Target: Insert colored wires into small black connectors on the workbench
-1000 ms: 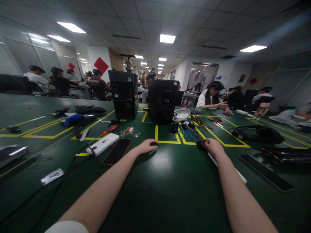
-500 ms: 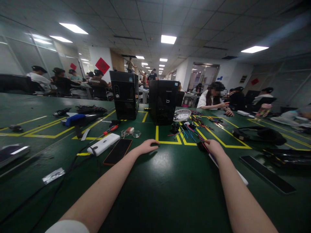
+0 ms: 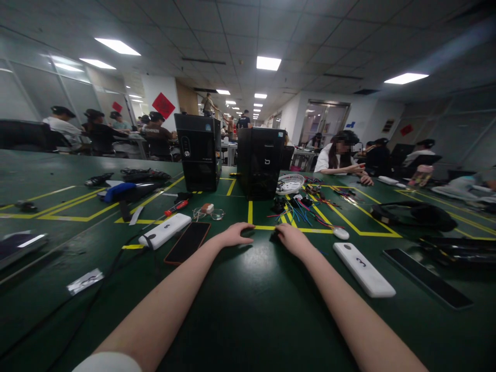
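My left hand [image 3: 235, 234] rests palm down on the green table [image 3: 248, 310], fingers curled over a small dark spot that I cannot make out. My right hand [image 3: 291, 239] lies close beside it, a hand's width to the right, fingers closed around a small black part [image 3: 275, 235] at its fingertips. A tangle of coloured wires [image 3: 300, 213] lies just beyond both hands on the yellow floor-tape lines. A white power bank marked 3 [image 3: 363, 268] lies to the right of my right forearm, with a small white oval object [image 3: 341, 233] past it.
Two black computer towers [image 3: 198, 152] [image 3: 260, 161] stand behind the hands. A phone [image 3: 187, 242], another white power bank [image 3: 165, 230], glasses [image 3: 208, 212] and a red screwdriver [image 3: 175, 207] lie at left. A white basket [image 3: 290, 182] and black slab [image 3: 424, 279] sit right. People sit at other benches.
My right hand has slid left from the wires to a spot beside my left hand, uncovering the white power bank marked 3 and the white oval object. My left hand has stayed put.
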`<action>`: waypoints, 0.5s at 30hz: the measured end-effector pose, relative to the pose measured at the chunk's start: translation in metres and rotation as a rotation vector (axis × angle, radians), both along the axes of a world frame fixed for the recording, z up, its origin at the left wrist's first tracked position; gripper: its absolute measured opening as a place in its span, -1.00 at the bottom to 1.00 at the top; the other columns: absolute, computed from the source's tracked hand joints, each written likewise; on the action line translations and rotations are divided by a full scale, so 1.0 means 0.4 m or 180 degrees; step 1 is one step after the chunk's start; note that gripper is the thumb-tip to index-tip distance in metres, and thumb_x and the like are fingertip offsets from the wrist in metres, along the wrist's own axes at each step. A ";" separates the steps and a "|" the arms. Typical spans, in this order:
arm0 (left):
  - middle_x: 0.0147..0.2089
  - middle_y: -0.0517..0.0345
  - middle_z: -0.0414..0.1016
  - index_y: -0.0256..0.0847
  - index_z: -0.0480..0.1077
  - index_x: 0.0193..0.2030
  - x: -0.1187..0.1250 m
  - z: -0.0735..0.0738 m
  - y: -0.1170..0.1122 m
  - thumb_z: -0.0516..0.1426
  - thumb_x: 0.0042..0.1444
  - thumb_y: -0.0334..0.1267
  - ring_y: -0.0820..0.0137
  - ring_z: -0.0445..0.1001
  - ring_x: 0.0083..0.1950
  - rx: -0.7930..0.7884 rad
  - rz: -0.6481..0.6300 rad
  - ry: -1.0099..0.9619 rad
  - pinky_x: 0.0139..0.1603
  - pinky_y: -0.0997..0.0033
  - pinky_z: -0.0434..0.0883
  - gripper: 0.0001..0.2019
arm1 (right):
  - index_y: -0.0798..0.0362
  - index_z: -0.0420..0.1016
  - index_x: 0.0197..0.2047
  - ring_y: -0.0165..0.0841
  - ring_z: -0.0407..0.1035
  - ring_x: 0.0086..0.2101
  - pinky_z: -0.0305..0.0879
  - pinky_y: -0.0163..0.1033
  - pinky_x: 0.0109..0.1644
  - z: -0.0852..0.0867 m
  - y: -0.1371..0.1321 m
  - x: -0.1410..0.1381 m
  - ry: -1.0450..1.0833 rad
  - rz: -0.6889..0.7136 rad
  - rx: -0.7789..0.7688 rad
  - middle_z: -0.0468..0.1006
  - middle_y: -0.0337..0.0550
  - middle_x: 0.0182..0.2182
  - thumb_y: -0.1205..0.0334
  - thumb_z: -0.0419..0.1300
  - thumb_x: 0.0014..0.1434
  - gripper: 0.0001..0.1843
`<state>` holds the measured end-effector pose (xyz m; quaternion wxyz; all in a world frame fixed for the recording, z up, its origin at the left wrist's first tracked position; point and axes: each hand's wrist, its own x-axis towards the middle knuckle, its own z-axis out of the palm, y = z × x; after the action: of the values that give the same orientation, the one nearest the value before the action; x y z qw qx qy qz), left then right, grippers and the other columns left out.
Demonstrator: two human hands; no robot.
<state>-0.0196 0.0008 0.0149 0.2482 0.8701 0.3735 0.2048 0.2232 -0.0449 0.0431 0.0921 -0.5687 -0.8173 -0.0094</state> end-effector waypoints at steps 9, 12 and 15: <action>0.10 -0.09 0.34 -0.27 0.32 0.07 0.001 -0.009 0.011 0.25 -0.13 -0.03 0.13 0.28 0.12 0.0312 -0.0299 0.0077 0.15 0.19 0.17 -0.39 | 0.15 0.34 0.05 -0.33 0.28 -0.03 0.13 -0.23 0.09 -0.056 -0.043 -0.149 0.0431 0.0929 0.0655 0.42 -0.01 -0.02 0.34 -0.05 0.19 -0.63; 0.08 -0.07 0.36 -0.26 0.37 0.01 0.000 -0.022 0.021 0.23 -0.10 -0.08 0.16 0.30 0.10 0.0371 -0.0395 -0.0030 0.15 0.22 0.18 -0.49 | 0.13 0.33 0.07 -0.27 0.18 0.06 0.06 -0.12 0.15 -0.064 -0.047 -0.162 0.0431 0.0748 0.0761 0.37 0.02 0.02 0.24 -0.02 0.20 -0.62; 0.09 -0.05 0.36 -0.25 0.39 -0.03 0.000 -0.038 0.029 0.23 -0.09 -0.13 0.16 0.30 0.10 0.0416 -0.0303 -0.0153 0.15 0.21 0.17 -0.55 | 0.06 0.34 0.06 -0.20 0.01 0.17 -0.08 0.02 0.20 -0.070 -0.045 -0.181 0.0392 0.0502 0.0865 0.31 0.00 0.08 0.18 -0.01 0.20 -0.62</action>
<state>-0.0197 0.0126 -0.0002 0.2092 0.8960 0.3116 0.2375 0.1510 -0.0630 0.0151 0.2184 -0.4846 -0.8435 -0.0777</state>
